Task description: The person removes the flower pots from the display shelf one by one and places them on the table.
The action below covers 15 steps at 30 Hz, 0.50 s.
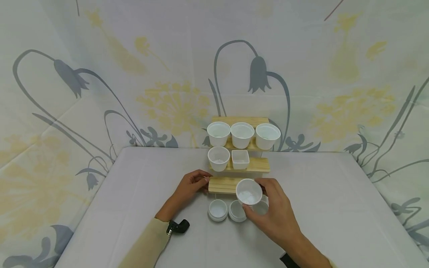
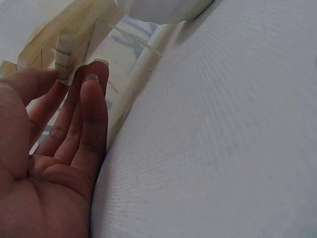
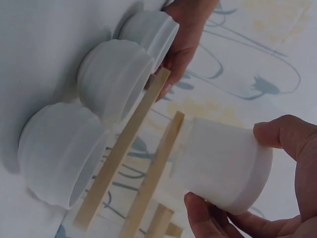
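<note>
My right hand (image 1: 279,214) grips a round white pot (image 1: 249,192) by its sides, thumb near and fingers behind. The pot is held above the front of a tiered wooden stand (image 1: 221,185). In the right wrist view the white pot (image 3: 220,163) is tilted between thumb and fingertips. My left hand (image 1: 191,188) pinches the left end of the stand's lowest board; the left wrist view shows the thumb and a finger on the board end (image 2: 64,57), other fingers loosely bent. Part of the lowest board is hidden behind the pot.
On the upper boards stand several white pots (image 1: 219,134) and one square white container (image 1: 240,159). Before the stand, three ridged white pots (image 1: 218,210) sit in a row on the white-covered table (image 1: 140,175). A flower-printed cloth (image 1: 187,56) hangs behind.
</note>
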Available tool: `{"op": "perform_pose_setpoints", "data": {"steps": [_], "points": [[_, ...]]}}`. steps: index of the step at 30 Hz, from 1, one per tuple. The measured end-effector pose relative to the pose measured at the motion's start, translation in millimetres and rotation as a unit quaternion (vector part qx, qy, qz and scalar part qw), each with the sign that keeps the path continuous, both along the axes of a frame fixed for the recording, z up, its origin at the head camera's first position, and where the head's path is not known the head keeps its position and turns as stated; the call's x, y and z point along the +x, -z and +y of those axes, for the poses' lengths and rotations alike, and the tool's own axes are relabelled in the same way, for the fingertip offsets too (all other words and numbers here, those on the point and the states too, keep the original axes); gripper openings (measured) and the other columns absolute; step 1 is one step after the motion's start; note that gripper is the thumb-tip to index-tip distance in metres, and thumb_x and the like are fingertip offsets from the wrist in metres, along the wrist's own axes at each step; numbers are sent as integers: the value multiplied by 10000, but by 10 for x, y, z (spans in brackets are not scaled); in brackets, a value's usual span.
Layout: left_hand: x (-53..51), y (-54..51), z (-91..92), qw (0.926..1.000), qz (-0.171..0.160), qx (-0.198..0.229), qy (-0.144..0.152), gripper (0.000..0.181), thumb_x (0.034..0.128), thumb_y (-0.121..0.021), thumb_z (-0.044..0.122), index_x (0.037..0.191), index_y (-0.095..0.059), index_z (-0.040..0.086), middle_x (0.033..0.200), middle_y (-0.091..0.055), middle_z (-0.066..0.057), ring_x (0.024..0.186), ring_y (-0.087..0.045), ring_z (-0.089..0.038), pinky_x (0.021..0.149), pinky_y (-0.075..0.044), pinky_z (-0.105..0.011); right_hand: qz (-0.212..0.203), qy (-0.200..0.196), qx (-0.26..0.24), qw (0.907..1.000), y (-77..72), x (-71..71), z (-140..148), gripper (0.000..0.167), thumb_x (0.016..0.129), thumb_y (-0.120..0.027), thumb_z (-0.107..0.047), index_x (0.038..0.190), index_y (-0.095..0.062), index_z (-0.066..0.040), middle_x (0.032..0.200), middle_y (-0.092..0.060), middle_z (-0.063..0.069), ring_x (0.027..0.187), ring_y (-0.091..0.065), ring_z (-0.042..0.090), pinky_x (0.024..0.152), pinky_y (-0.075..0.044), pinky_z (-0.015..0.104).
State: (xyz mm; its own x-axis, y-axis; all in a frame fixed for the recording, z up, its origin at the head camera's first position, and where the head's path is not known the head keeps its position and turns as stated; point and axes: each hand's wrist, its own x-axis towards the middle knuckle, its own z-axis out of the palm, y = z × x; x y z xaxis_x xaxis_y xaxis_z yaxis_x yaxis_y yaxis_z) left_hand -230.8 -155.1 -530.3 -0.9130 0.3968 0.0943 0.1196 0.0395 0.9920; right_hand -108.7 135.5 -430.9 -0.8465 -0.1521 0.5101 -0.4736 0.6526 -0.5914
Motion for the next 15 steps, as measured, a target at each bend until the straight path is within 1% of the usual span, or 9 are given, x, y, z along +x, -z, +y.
{"op": "perform_pose_setpoints", "data": {"steps": [3,10,15], "points": [[-1,4,0,10000,-10,7,-15,254,1083,-633,123,1284,-674,-28,1014,-765,-116,865,-737,-181,752,-631,-329,-1,-118,-70,9999,9,26,-46,739,699,-998,-110,1318,-598,-50,1266,-602,12,1100,-639,139,939,-561,216],[10,-14,4,10000,17,27,7,259,1084,-627,110,1286,-669,-47,1008,-756,-160,850,-725,-183,752,-627,-330,143,-470,-283,9984,59,59,-129,736,698,-994,-99,1324,-607,-61,1273,-604,-8,1062,-642,146,925,-532,184],[7,-16,3,10000,42,71,33,257,1083,-628,104,1283,-670,-52,1002,-757,-157,845,-726,-180,750,-627,-330,274,-638,-305,9971,93,82,-181,732,689,-993,-92,1317,-617,-73,1249,-614,-17,1063,-651,154,929,-546,207]]}}
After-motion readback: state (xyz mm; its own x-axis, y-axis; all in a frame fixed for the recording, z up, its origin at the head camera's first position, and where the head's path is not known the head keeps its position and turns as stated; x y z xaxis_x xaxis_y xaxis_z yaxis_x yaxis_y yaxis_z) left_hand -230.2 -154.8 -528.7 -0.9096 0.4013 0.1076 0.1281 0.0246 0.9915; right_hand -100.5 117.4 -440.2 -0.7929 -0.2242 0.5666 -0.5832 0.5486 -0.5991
